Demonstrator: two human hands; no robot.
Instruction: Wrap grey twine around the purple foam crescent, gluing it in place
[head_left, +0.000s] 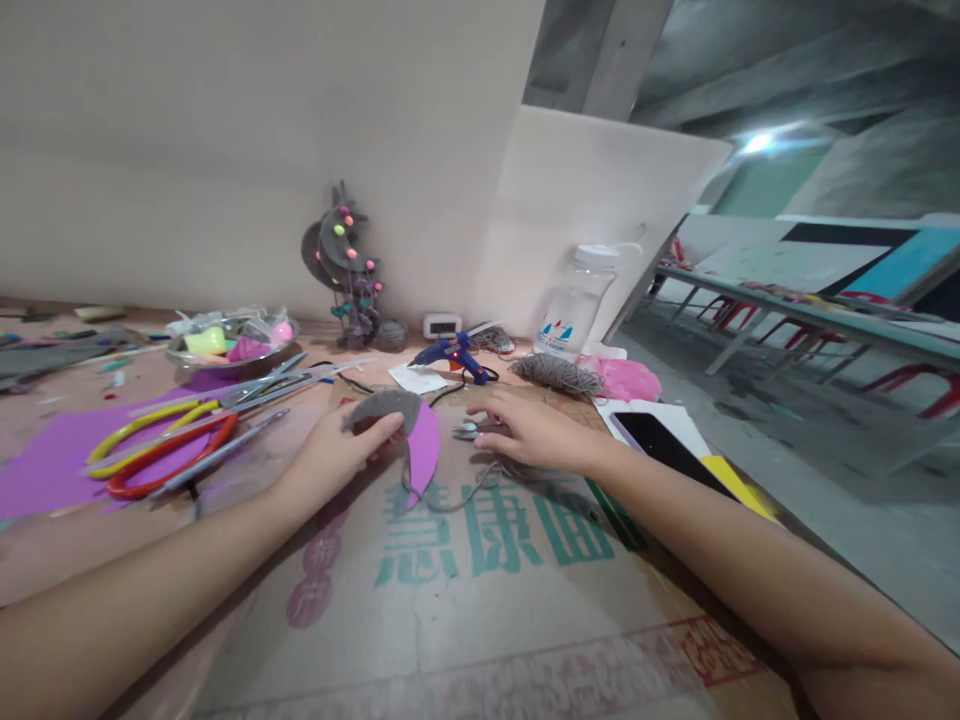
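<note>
My left hand (343, 440) is closed on a crescent (423, 445), thumb on top. The crescent's upper left part is wrapped in grey yarn; its lower right end is bare purple. A loose strand of grey yarn (457, 505) runs from the crescent across the cardboard (480, 610) and loops below my right hand (536, 430). To the right of the crescent, that hand is closed on a small tool (466, 431) with short silver jaws pointing left. Its handles are mostly hidden by my fingers, so its exact kind is unclear.
Behind my hands lie a blue glue gun (454, 355) and a grey yarn skein (556, 374). A water bottle (576, 305) and a yarn-wrapped moon ornament (343, 265) stand by the wall. Scissors (161, 430) lie left on purple sheet (37, 465); a phone (667, 450) lies right.
</note>
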